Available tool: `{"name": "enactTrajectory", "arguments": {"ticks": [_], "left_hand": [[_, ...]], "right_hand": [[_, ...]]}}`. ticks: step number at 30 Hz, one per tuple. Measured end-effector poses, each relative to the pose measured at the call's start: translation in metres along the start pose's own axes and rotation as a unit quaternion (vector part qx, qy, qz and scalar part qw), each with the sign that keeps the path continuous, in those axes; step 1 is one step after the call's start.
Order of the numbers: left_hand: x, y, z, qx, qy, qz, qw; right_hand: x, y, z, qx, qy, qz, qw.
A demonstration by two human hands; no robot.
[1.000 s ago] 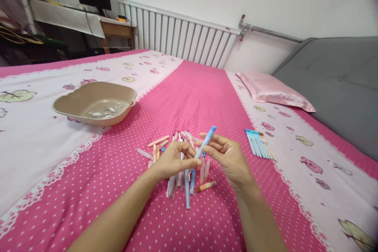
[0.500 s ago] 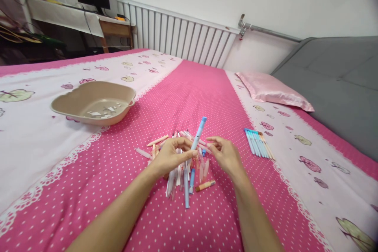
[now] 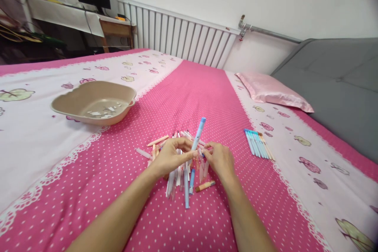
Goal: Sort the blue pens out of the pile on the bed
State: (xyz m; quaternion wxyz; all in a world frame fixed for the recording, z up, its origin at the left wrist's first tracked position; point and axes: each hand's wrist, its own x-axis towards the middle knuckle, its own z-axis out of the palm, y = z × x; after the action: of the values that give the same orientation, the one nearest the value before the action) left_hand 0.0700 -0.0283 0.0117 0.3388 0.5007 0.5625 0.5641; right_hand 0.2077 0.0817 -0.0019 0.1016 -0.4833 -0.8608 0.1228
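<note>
Pen [image 3: 198, 134]: slim, pale blue, darker-blue top, tilted.

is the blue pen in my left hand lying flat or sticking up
Sticking up, at a tilt: the pen slants up from the left hand, its darker blue end highest and leaning right.

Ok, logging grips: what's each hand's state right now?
Left hand: closed, holding a light-blue pen.
Right hand: at the pen pile; can't tell whether it grips anything.
</note>
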Motion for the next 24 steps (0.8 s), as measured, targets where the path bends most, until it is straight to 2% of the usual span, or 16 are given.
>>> {"name": "enactTrajectory", "arguments": {"ticks": [9,16,19,21,24], "left_hand": [[-0.001,0.004,0.001,0.001,-0.023,0.023,0.999],[-0.002,0.003,0.001,0.029,-0.020,0.038,0.999],[-0.002,0.002,0.001,0.031,-0.019,0.040,0.999],[-0.002,0.002,0.001,0.032,-0.017,0.037,0.999],[-0.002,0.001,0.000,0.036,-0.017,0.029,0.999]], "right_hand": [[-0.003,-0.005,-0.004,-0.021,-0.038,-0.009,0.999],[-0.003,-0.006,-0.006,0.000,-0.034,-0.014,0.999],[0.001,-0.003,-0.009,0.087,-0.006,-0.028,0.996],[0.001,-0.003,-0.014,0.198,0.021,-0.052,0.979],[-0.004,-0.007,-0.028,0.403,0.051,-0.087,0.910]]}}
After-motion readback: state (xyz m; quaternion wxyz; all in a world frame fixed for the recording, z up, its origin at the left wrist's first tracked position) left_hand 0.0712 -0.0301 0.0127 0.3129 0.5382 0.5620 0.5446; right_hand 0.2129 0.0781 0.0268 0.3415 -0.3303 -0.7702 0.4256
